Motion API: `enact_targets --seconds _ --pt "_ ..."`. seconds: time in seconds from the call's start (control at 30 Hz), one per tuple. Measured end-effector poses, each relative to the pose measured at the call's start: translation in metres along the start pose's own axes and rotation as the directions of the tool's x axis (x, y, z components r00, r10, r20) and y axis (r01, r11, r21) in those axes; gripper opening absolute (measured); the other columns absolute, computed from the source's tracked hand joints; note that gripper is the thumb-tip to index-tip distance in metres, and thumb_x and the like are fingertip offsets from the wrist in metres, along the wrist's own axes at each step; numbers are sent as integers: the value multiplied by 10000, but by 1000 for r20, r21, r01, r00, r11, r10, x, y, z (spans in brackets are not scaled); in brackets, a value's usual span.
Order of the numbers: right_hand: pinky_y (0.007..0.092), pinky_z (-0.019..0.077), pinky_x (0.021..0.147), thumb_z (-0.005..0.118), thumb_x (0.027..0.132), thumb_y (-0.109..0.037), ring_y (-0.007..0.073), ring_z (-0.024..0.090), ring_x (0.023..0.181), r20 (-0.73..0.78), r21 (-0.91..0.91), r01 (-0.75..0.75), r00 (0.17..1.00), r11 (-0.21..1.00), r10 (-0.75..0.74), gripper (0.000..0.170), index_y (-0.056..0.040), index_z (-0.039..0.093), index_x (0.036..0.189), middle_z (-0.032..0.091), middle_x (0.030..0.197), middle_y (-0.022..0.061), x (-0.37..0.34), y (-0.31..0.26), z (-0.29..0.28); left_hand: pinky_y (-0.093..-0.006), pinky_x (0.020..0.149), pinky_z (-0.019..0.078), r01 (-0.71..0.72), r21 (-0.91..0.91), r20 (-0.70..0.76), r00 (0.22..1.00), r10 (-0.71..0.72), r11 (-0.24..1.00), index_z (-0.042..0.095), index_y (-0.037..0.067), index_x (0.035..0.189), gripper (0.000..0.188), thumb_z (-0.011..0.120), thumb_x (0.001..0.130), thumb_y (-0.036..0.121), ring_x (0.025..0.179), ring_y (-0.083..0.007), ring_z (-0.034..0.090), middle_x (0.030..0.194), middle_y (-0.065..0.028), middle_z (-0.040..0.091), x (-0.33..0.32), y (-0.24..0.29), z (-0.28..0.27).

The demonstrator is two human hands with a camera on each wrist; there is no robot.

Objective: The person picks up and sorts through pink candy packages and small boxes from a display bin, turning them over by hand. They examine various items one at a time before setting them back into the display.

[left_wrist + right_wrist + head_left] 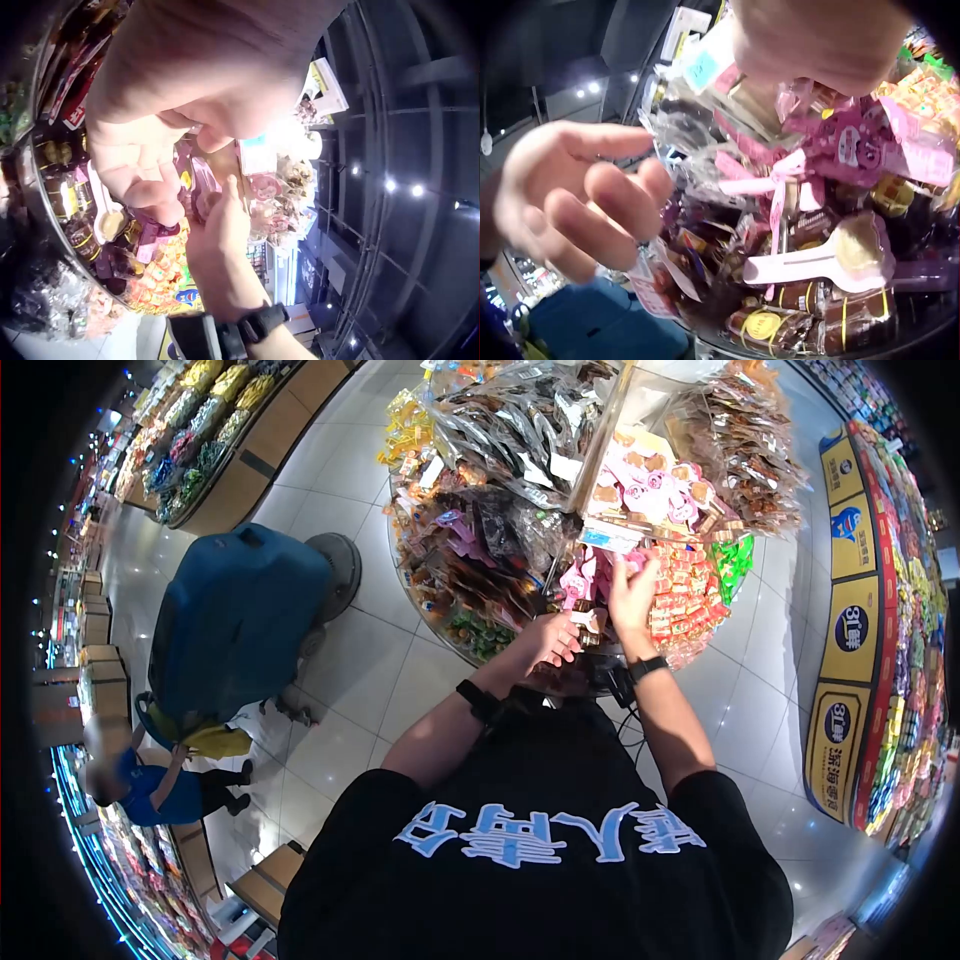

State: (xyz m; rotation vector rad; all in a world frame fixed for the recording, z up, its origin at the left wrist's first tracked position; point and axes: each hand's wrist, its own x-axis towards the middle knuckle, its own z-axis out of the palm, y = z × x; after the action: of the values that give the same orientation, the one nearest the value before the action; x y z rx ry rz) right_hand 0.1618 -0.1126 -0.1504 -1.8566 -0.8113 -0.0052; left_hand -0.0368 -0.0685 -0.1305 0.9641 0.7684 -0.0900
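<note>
My left hand (553,640) hovers over the near edge of a round candy display, palm inward and fingers loosely curled around nothing; the same hand (585,199) shows large in the right wrist view. My right hand (632,595) reaches into the display, thumb and forefinger apart, close over pink printed packets (847,146). Its fingertips are partly hidden in the right wrist view. Below them lie a pale pink spoon-shaped item (859,251) with a beige round end and brown wrapped rolls (855,322) with yellow bands. Red-and-gold wrapped sweets (680,600) lie to the right.
A transparent divider (605,435) rises across the display, with dark bagged snacks (530,420) behind it. A blue floor-cleaning machine (235,625) stands left, with a person in blue (165,790) beside it. Stocked shelves with yellow panels (850,640) line the right side.
</note>
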Motion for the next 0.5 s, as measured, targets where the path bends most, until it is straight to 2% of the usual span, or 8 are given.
enact_targets --seconds 0.03,0.13,0.17,0.2,0.27,0.3,0.4,0.5 --pt "436 421 1012 705 953 -218 357 543 1113 39 38 -46 998 998 45 489 86 477 1262 545 1194 269 -3 -9 5 -323 671 528 0 9 10 1000 0 1000 582 18 1112 559 360 1071 530 791 -206 662 938 -133 684 1 -4 -2" --pt "498 361 1094 669 970 -243 473 447 1248 135 -154 157 981 975 -137 579 121 411 1339 470 1312 338 -9 9 30 -357 813 549 11 107 10 1000 -12 994 588 29 1158 445 379 1085 414 929 -218 669 1040 -125 693 7 -13 -1" --pt "553 303 1138 636 987 -292 524 374 1321 148 -284 216 973 934 -180 636 130 374 1383 415 1390 381 -14 27 42 -367 852 539 -20 142 34 999 16 990 584 37 1187 415 409 1082 398 990 -218 653 1105 -116 676 17 -25 -4" --pt "564 289 1144 626 991 -310 525 363 1334 177 -320 208 972 924 -157 644 129 373 1389 405 1403 387 -14 23 41 -378 892 529 -51 175 59 997 41 983 580 45 1215 389 439 1078 381 1050 -218 636 1170 -108 659 25 -36 -7" --pt "585 260 1158 606 1000 -344 526 343 1360 233 -392 194 967 899 -107 661 127 370 1399 383 1429 399 -16 8 36 -393 937 510 -17 238 50 999 6 971 568 57 1263 375 469 1072 364 1132 -221 601 1246 -94 624 33 -42 -3" --pt "606 238 1159 583 1000 -358 513 339 1368 213 -403 237 964 884 -161 657 98 375 1424 390 1433 382 -16 7 36 -400 960 500 -1 269 47 999 -12 963 562 63 1287 373 484 1069 355 1172 -223 583 1284 -87 606 35 -40 -1" --pt "596 240 1166 586 986 -334 511 338 1370 303 -386 281 938 879 -167 649 70 377 1450 399 1441 357 -18 3 28 -414 990 484 -2 268 77 997 -19 963 545 85 1332 379 508 1061 346 1237 -235 549 1327 -72 580 36 -35 0" --pt "573 237 1189 603 967 -314 481 335 1402 311 -329 308 928 893 -205 676 47 363 1485 384 1491 316 -23 5 21 -402 952 514 -13 192 69 998 0 981 545 89 1332 369 528 1050 326 1162 -248 604 1299 -75 598 49 -40 0"
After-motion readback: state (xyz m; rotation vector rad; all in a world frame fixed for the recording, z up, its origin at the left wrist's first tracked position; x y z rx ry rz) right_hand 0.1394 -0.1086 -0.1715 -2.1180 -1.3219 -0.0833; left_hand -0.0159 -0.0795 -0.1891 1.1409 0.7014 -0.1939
